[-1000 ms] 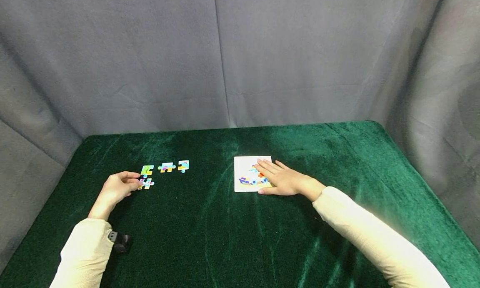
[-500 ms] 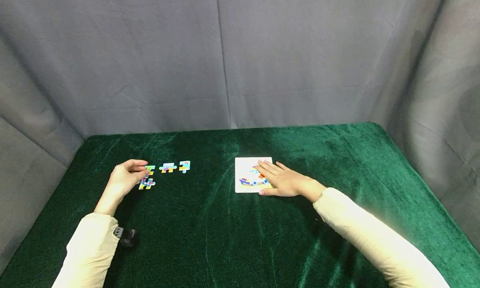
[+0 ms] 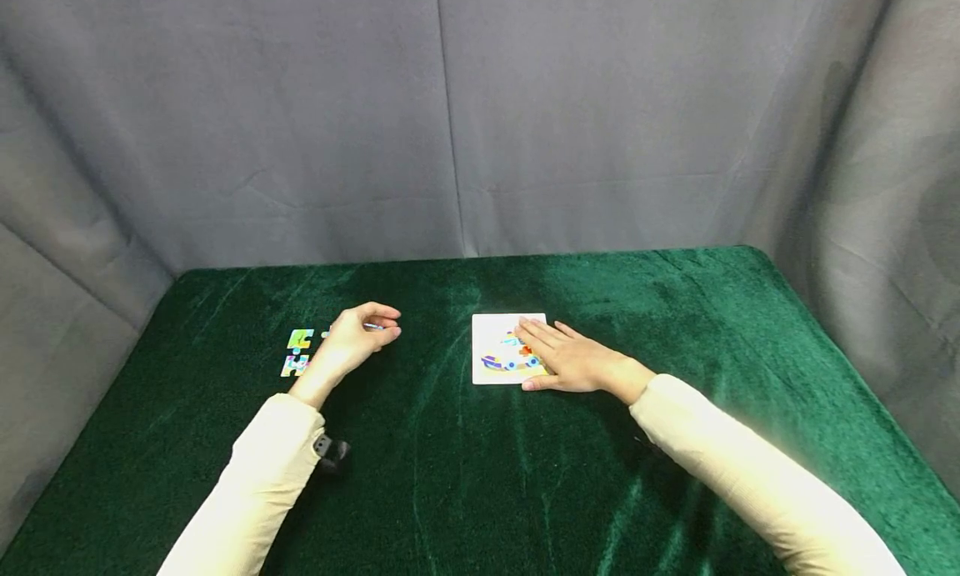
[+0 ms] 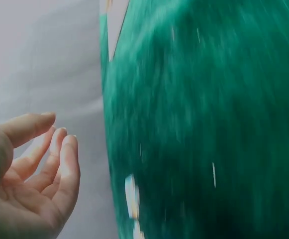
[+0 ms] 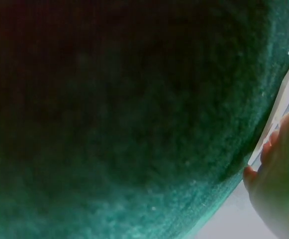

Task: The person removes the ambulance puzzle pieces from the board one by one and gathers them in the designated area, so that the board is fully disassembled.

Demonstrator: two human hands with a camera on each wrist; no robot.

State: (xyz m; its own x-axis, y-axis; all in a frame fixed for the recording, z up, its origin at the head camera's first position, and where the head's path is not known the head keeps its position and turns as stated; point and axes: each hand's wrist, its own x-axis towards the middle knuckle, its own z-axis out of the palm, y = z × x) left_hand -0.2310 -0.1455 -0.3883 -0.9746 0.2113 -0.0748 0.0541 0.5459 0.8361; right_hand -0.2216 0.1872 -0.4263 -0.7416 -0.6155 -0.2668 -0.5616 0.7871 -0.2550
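My left hand [image 3: 351,338] hovers over the row of jigsaw pieces at the left, its fingers loosely bent and apart from the thumb. In the left wrist view that hand [image 4: 35,174] holds nothing. A bluish bit of a jigsaw piece [image 3: 372,326] shows between its thumb and fingers in the head view, and the hand covers most of another piece [image 3: 325,334]. My right hand [image 3: 570,362] lies flat with fingers spread on a white square puzzle board [image 3: 487,330]. Part of the board's picture, with a purple and yellow vehicle or boat, is hidden under that hand.
Two more jigsaw pieces lie left of my left hand: a green and yellow one [image 3: 300,338] and, nearer me, a multicoloured one [image 3: 293,366]. Green velvety cloth [image 3: 465,476] covers the table. Grey curtains [image 3: 300,126] hang behind it.
My left hand has moved right from the leftmost pieces to the right end of the row, uncovering the green and yellow piece. The right hand stays on the board.
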